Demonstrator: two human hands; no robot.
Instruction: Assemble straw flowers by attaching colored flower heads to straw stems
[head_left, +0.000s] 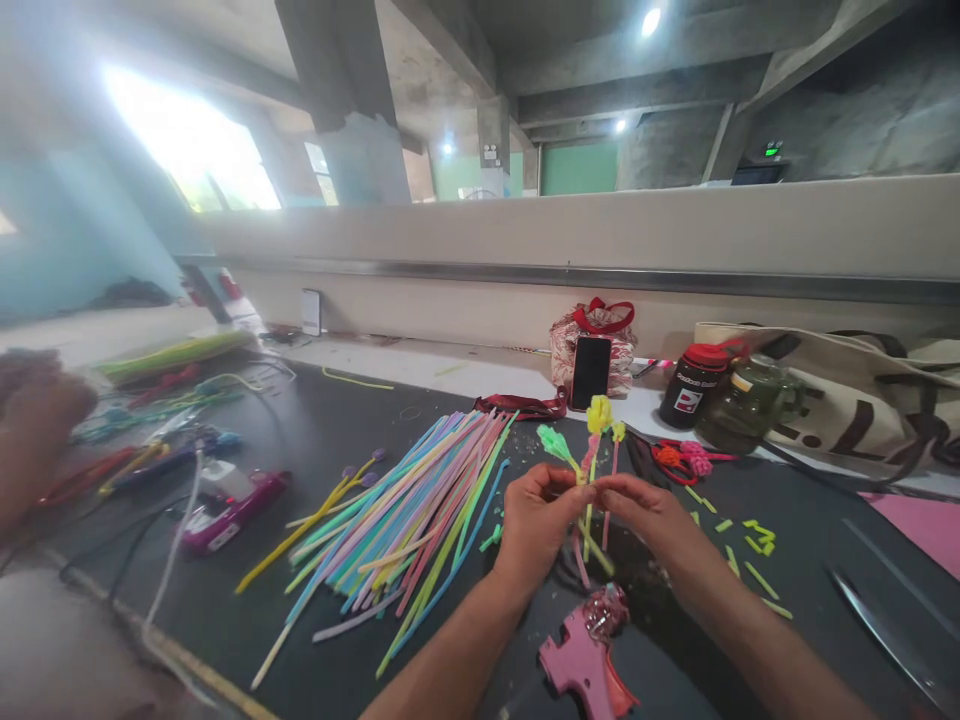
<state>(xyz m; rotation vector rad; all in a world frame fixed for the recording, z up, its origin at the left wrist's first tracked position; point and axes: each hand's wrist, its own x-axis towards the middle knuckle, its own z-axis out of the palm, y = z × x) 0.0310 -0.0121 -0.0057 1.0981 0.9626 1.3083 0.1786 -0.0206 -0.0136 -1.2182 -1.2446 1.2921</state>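
My left hand (pixel 534 520) pinches a small bunch of pipe-cleaner flowers (pixel 599 412) by the stems. Fingertips of my right hand (pixel 646 512) are closed on the same bunch from the other side. Yellow, green and pink show at its top, and stems hang below my fingers. Below the hands lies a pink glue gun (pixel 581 650). To the left, loose pipe cleaners (pixel 420 510) in several pastel colours are spread in a large pile. Short cut yellow-green pieces (pixel 761 540) lie right of my right hand.
A phone (pixel 591 372) leans against a patterned bag (pixel 559 345) behind the hands. A dark bottle (pixel 694 385), a green jug (pixel 750 400) and a canvas bag (pixel 840 390) stand back right. Far left are a purple power strip (pixel 232 515), cables and a person's blurred hand (pixel 37 420).
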